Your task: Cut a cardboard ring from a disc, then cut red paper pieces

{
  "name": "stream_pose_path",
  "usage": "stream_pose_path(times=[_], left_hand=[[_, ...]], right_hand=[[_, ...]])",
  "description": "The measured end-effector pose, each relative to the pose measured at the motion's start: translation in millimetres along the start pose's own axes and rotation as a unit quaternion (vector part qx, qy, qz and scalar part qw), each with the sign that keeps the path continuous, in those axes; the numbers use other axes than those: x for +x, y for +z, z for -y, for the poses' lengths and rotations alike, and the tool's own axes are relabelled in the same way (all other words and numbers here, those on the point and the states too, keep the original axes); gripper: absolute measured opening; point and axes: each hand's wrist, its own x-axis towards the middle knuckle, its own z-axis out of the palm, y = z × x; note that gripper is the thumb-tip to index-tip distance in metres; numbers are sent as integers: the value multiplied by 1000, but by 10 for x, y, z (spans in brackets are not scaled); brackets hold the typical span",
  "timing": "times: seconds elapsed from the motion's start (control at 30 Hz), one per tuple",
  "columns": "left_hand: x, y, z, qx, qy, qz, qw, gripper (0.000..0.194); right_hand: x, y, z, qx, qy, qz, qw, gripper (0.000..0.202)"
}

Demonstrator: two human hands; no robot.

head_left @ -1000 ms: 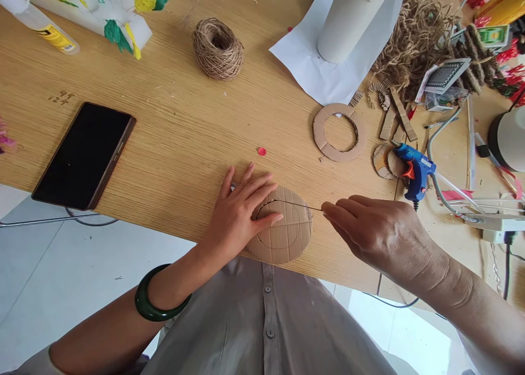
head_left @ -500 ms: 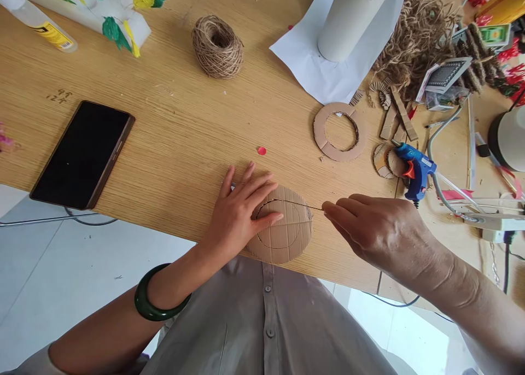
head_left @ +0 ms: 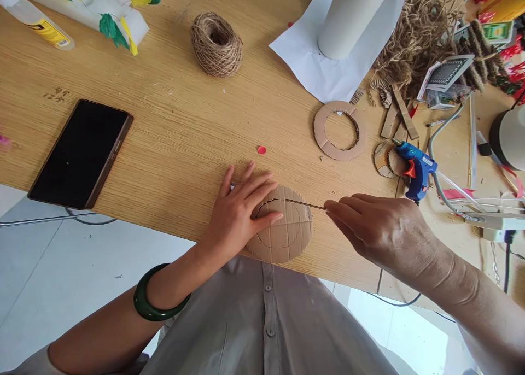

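On the table's near edge lies a round cardboard disc (head_left: 297, 235) with a smaller circle marked on it; a cut runs along the upper left part of that circle. Spread fingers of my left hand (head_left: 241, 205) press flat on the disc's left side. To the right, my right hand (head_left: 369, 222) pinches a thin blade (head_left: 305, 204), probably of a craft knife. Its tip meets the circle line near the top of the disc. My palm hides any handle.
A cardboard ring (head_left: 322, 137) and a blue glue gun (head_left: 418, 167) lie to the right. Beyond are a twine ball (head_left: 216, 44), a white cylinder (head_left: 348, 22) on paper, and tangled twine (head_left: 418, 30). A phone (head_left: 80, 153) lies left.
My right hand has shifted slightly to the right, and the blade shows a little more of its side. My left hand stays on the disc.
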Motion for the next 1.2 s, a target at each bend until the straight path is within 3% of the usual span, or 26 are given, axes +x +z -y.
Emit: stream_pose_path(times=[0.37, 0.77, 0.93, 1.2], left_hand=[[-3, 5, 7, -6, -3, 3, 1000, 48], [3, -10, 7, -10, -5, 20, 1000, 46], [7, -13, 17, -12, -3, 25, 1000, 47], [1, 4, 36, -7, 4, 17, 1000, 47]], right_hand=[[28, -19, 28, -18, -14, -9, 1000, 21], [252, -132, 25, -44, -51, 62, 996, 28], [396, -206, -39, -30, -67, 144, 987, 24], [644, -314, -50, -52, -87, 222, 970, 21]])
